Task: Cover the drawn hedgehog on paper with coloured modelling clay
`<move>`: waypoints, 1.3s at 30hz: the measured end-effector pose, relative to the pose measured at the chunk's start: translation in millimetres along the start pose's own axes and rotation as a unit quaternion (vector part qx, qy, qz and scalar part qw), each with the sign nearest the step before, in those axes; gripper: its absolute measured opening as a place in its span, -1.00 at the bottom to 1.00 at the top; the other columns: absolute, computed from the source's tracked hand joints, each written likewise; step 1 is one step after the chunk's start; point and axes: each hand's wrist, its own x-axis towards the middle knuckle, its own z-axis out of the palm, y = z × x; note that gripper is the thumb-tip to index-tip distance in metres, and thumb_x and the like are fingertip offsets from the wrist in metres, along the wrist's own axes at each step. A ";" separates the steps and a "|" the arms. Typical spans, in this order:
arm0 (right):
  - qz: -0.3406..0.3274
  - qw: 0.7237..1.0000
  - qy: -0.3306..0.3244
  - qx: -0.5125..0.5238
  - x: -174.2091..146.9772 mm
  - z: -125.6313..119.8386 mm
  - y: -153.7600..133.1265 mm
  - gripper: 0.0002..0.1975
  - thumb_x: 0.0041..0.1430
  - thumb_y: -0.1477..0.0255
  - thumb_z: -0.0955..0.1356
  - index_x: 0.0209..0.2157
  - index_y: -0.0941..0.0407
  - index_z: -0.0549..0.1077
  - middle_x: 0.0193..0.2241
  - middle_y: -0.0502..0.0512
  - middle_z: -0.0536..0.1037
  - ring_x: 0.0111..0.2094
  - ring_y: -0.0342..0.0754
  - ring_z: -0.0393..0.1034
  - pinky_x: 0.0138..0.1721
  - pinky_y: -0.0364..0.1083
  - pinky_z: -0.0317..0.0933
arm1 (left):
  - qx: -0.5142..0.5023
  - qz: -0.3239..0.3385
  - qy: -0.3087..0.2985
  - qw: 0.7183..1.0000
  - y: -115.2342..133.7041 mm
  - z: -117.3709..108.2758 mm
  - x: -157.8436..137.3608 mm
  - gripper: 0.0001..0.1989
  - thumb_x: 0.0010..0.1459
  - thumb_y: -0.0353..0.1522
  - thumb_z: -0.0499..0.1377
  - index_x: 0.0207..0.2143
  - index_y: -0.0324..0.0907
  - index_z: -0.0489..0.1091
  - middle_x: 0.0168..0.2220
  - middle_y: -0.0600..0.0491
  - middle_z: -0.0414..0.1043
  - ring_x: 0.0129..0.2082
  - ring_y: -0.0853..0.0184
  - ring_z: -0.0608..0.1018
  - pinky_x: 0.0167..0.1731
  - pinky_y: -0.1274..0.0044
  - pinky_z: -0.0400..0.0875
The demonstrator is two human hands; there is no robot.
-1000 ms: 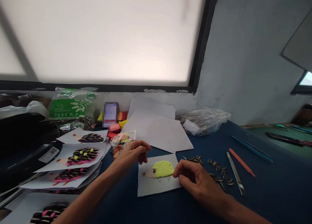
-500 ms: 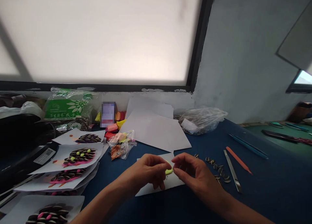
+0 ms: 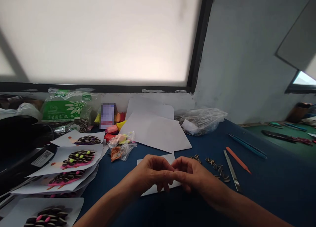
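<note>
My left hand and my right hand meet fingertip to fingertip above a small white sheet of paper. Thumb and fingers are pinched on both sides; whatever sits between the tips is too small or hidden to make out. The hands cover the middle of the sheet, where the yellow-green clay piece lay in view before. Just right of my right hand, loose striped sunflower seeds are scattered on the blue table.
A metal blade tool, an orange stick tool and blue tweezers lie at right. Seed-and-clay hedgehog pictures are stacked at left. Behind are blank sheets, clay packets, a phone and a clear bag.
My hands have come together; the fingertips were apart and now touch. The yellow-green clay piece seen between them is now hidden. The view has shifted slightly.
</note>
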 end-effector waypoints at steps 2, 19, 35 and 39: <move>0.023 0.999 -0.021 0.026 -0.6 0.0 -2.6 -0.58 0.02 0.20 0.50 -0.21 0.18 0.38 -0.32 0.02 0.44 -0.48 -0.24 0.18 -0.46 -0.21 0.06 | 0.003 0.003 -0.008 1.000 0.3 -0.5 0.0 -0.59 -0.21 -0.11 0.46 -0.53 -0.27 0.47 -0.65 0.14 0.39 -0.63 0.44 0.45 -0.63 0.62 0.19; -0.039 0.998 -0.029 -0.026 -1.7 3.6 5.6 -0.71 0.07 0.24 0.45 -0.42 0.18 0.41 -0.54 -0.08 0.36 -0.52 -0.21 0.20 -0.50 -0.21 0.07 | -0.011 0.018 0.037 0.999 -3.0 -21.8 1.1 -0.64 -0.04 -0.14 0.38 -0.37 -0.27 0.51 -0.53 0.10 0.46 -0.60 0.46 0.46 -0.60 0.62 0.15; -0.047 0.969 -0.073 -0.230 -25.9 24.3 -9.8 -0.90 -0.01 0.54 0.37 -0.50 0.11 0.35 -0.56 -0.07 0.32 -0.52 -0.18 0.19 -0.53 -0.22 0.04 | -0.048 0.022 0.063 0.997 0.0 -26.6 1.6 -0.64 -0.08 -0.12 0.40 -0.42 -0.24 0.51 -0.50 0.12 0.45 -0.60 0.49 0.43 -0.60 0.63 0.12; -0.044 0.970 -0.073 -0.230 -26.4 24.0 -10.0 -0.83 0.05 0.47 0.38 -0.57 0.11 0.34 -0.58 -0.06 0.33 -0.54 -0.17 0.19 -0.54 -0.20 0.05 | -0.041 0.032 0.068 0.996 -3.0 -29.5 1.8 -0.64 -0.10 -0.16 0.43 -0.50 -0.21 0.40 -0.66 0.18 0.37 -0.67 0.53 0.30 -0.61 0.63 0.08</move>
